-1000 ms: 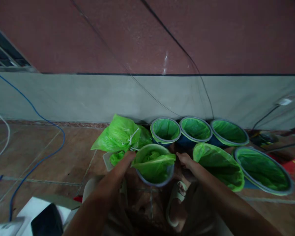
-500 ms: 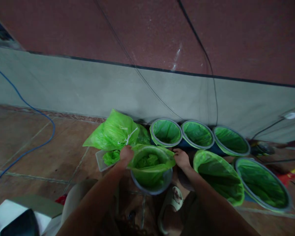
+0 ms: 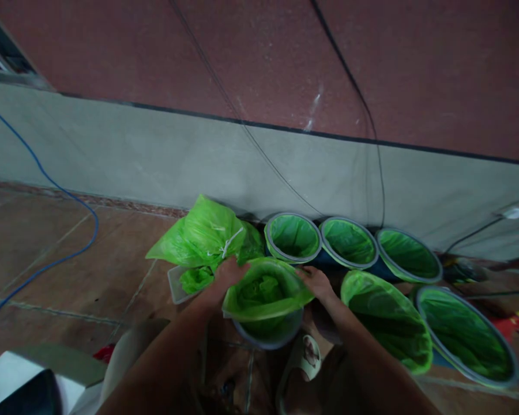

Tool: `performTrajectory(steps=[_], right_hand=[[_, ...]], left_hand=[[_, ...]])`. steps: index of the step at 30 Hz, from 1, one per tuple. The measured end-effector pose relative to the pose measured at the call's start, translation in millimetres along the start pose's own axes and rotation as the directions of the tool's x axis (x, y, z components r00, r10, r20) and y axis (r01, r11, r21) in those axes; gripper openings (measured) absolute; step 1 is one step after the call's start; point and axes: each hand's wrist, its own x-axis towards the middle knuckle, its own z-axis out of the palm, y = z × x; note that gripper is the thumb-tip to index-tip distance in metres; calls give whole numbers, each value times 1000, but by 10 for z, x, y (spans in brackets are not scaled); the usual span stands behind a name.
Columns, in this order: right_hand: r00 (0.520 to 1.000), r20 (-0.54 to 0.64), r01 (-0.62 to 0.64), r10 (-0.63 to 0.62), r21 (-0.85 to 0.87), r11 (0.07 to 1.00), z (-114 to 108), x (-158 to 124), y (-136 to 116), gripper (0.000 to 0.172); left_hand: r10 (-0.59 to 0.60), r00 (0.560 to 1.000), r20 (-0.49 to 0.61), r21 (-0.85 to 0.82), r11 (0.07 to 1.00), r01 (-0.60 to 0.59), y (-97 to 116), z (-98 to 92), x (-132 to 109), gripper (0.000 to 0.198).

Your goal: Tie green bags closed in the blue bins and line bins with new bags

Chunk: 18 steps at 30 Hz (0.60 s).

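A green bin bag lines a round bin between my feet, its mouth spread wide over the rim. My left hand is closed on the far left part of the bag's edge. On the far right side, my right hand grips the same edge, with its fingertips partly hidden by the plastic. Crumpled green plastic lies inside the bag. Beside my left hand stands a small white container holding more crumpled green bags.
A full, tied green bag rests against the wall. Several lined bins stand to the right, including a nearer bin with its bag over the rim. A blue hose crosses the floor at left; a white box sits at lower left.
Both hands have shifted slightly along the bag's edge, the right one inward. The bag's near edge now hangs lower over the bin, and its mouth is more rounded.
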Motion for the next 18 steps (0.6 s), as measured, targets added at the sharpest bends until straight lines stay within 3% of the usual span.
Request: performTrajectory(steps=[4, 8, 11, 14, 18], right_hand=[[997, 20, 80, -77, -199, 977, -22, -47, -123, 25], [990, -125, 49, -68, -146, 988, -125, -60, -102, 31], [984, -171, -63, 40, -130, 990, -245, -64, -23, 34], [981, -136, -154, 136, -127, 980, -379, -77, 60, 31], [992, -28, -129, 126, -163, 978, -470, -101, 131, 26]], left_hand=[[39, 999, 35, 92, 995, -42, 38, 64, -6, 24], [-3, 994, -110, 31, 1000, 6, 12, 6, 10, 34], [-79, 978, -191, -62, 996, 68, -20, -57, 20, 34], [-127, 970, -207, -111, 988, 106, -37, -86, 20, 33], [-130, 970, -206, -120, 987, 107, -13, -83, 22, 33]])
